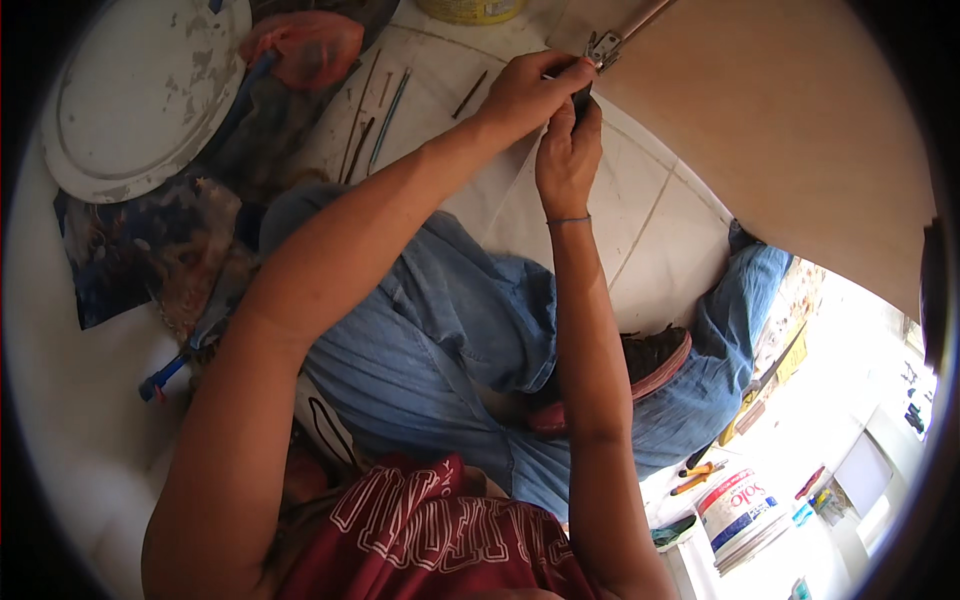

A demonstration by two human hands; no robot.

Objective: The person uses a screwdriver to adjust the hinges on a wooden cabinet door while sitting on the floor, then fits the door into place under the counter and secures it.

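A metal hinge (604,48) sits at the edge of a light brown wooden panel (770,120). Close beside it, both hands meet at a small dark object (582,101) whose kind I cannot make out. My left hand (530,92) is closed, thumb and fingers pinched together right by the hinge; a thin pale tip (548,77) shows between its fingers. Just below, my right hand (568,165) is closed round the lower part of the dark object. The fingers hide most of what they grip.
Several thin rods (388,120) lie on the pale floor tiles (640,215). At the left are a paint-spotted white round lid (150,90) and a red plastic bag (305,48). A yellow bucket (470,8) stands at the top; a white tub (740,510) and orange-handled pliers (697,478) are lower right.
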